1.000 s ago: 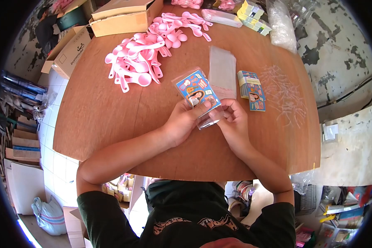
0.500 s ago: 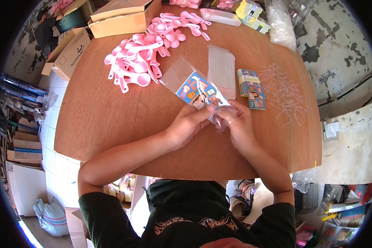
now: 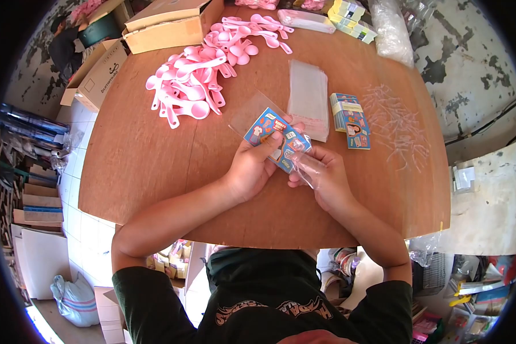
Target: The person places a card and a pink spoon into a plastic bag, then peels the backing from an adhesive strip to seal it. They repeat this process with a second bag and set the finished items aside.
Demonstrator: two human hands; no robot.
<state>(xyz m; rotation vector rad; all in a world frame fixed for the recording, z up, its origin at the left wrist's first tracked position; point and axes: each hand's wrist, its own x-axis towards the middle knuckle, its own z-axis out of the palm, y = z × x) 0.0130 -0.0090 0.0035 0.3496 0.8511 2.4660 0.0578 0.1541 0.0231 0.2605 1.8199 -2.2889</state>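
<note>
A blue printed card (image 3: 268,127) sits inside a clear plastic bag (image 3: 242,117), tilted above the table in front of me. My left hand (image 3: 252,166) grips card and bag from the left, thumb across the printed face. At the lower right end, my right hand (image 3: 327,175) pinches the loose plastic with thumb and fingers. Just beyond my hands lies a stack of clear plastic bags (image 3: 308,94). To its right rests a banded stack of blue cards (image 3: 350,120), beside scattered thin translucent strips (image 3: 398,129).
Pink plastic spoons (image 3: 192,86) are heaped at the back left of the wooden table (image 3: 143,166), near a cardboard box (image 3: 166,28). Yellow-banded packs (image 3: 350,20) and a plastic-wrapped roll (image 3: 391,31) line the back edge. Another person (image 3: 66,49) is at the far left.
My left thumb has moved up over the card's face. The bag's plastic now lies closer around the card, and its loose end is in my right fingers.
</note>
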